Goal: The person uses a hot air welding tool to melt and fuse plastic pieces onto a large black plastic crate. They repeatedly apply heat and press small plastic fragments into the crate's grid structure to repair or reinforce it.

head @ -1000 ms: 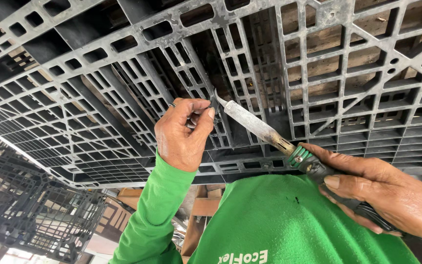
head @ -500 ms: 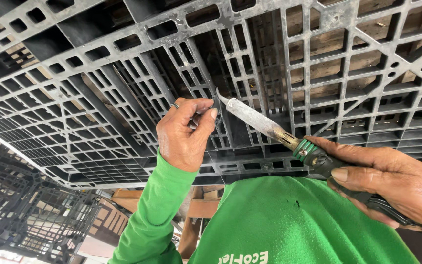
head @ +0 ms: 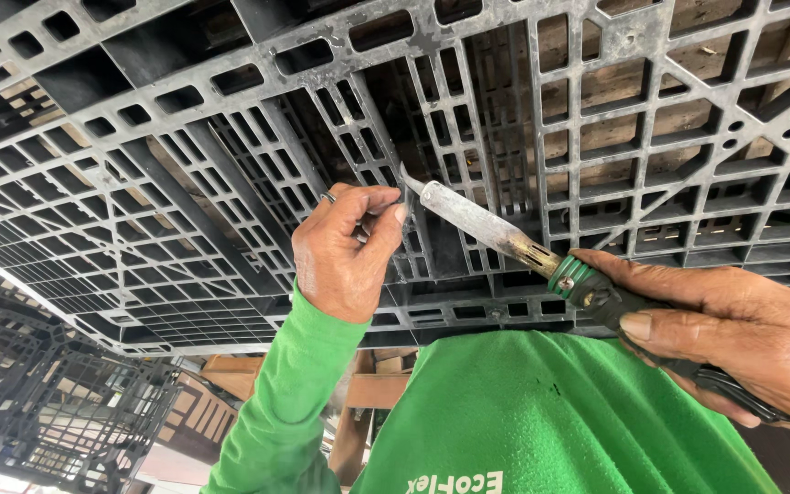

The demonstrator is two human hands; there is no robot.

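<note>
A black plastic pallet point(head: 230, 183) with a grid of ribs fills the view. My left hand point(head: 345, 256), in a green sleeve, pinches a thin dark strip point(head: 358, 206) against a rib near the pallet's middle. My right hand point(head: 742, 338) grips the black handle of a tool with a green collar point(head: 573, 279) and a long flat metal blade point(head: 477, 220). The blade's tip touches the rib just right of my left fingertips.
My green shirt point(head: 550, 421) covers the bottom centre. More black plastic pallets point(head: 38, 412) stand at the lower left. Wooden boards point(head: 377, 389) show below the pallet's edge and through its openings at the upper right.
My right hand has lifted the tool's handle slightly while the blade tip stays at the same rib. My left hand has barely moved.
</note>
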